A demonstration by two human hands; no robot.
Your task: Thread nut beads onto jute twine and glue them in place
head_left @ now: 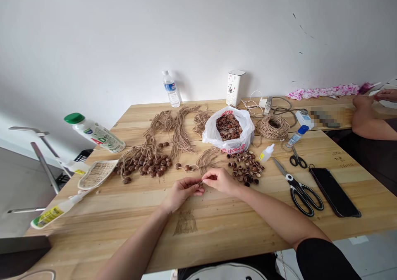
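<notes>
My left hand and my right hand meet over the middle of the table, fingertips almost touching. A small piece of brown twine shows between them, mostly covered by the fingers. My left hand is closed around it from the left, and my right hand pinches at it from above. Just behind lie a bundle of cut twine and a few round nutshell pieces. Halved brown nutshells are scattered to the right, beside a small glue bottle.
A white plastic bag holds more shells. Strung nuts are piled left, near a woven tray. A twine coil, large scissors, small scissors and a phone lie right. Another person's arm rests far right.
</notes>
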